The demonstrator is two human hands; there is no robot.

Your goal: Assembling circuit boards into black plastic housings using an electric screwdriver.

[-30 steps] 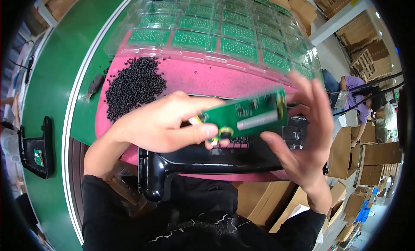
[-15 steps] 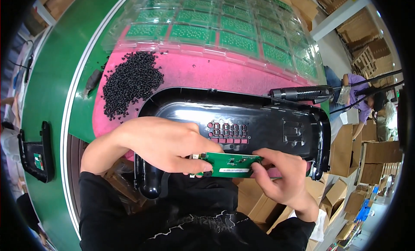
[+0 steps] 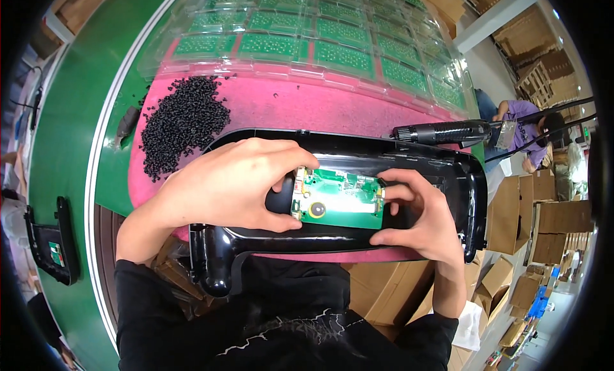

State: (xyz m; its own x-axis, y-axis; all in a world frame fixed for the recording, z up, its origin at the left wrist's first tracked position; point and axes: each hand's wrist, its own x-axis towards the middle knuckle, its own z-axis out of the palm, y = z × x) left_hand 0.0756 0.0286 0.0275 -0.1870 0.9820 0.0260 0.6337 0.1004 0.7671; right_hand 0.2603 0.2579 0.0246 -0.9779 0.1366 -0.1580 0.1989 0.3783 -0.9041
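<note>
A green circuit board [image 3: 342, 195] with a round dark part and light connectors on its short ends is over the middle of a black plastic housing [image 3: 281, 243]. My left hand [image 3: 230, 185] grips its left end, thumb near the lower corner and fingers at the upper one. On the right end, my right hand [image 3: 419, 211] holds it with curled fingers at the upper corner and the thumb by the lower corner. The board covers the housing's display cutouts. Whether it rests fully on the housing cannot be made out.
A heap of small black screws or pegs [image 3: 182, 122] lies on the pink mat [image 3: 256, 102]. Clear trays [image 3: 275, 42] of green boards stand behind. A black power screwdriver [image 3: 441, 131] lies at the housing's far right edge. Another housing [image 3: 52, 243] is far left; a person in purple [image 3: 527, 125] is at right.
The board has tipped from a steep tilt to nearly flat and moved away from my body, over the cutouts. Both hands went with it, and my right fingers have spread along its end.
</note>
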